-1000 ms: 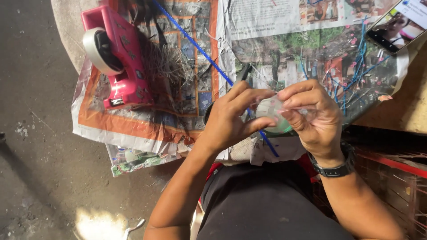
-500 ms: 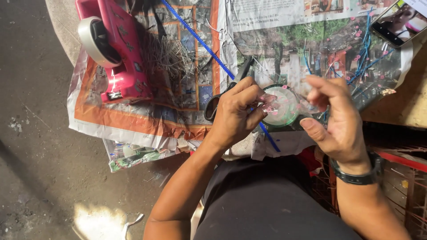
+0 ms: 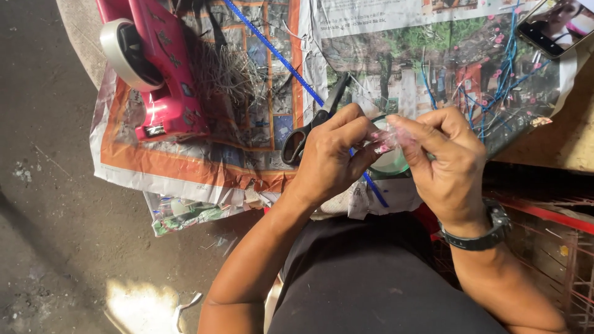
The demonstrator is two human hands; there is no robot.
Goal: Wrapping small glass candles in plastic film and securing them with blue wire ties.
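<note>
My left hand (image 3: 331, 158) and my right hand (image 3: 445, 161) meet above the newspaper-covered table (image 3: 185, 167). Both pinch a small pink piece (image 3: 385, 141) between thumb and fingertips. Just under it lies a roll of clear tape (image 3: 393, 162), partly hidden by my fingers. Black-handled scissors (image 3: 309, 127) rest on the paper right behind my left hand. A long blue strip (image 3: 278, 59) runs diagonally across the paper and passes under my hands.
A pink tape dispenser (image 3: 154, 68) with a white roll stands at the far left beside a heap of thin wire offcuts (image 3: 226, 77). Blue wires (image 3: 495, 80) lie at the right. A phone (image 3: 557, 25) sits in the far right corner. Red crates (image 3: 544, 235) stand beside my right arm.
My hands have come back together over the tape roll after drawing apart. They now pinch the pink piece, which covers more of the roll.
</note>
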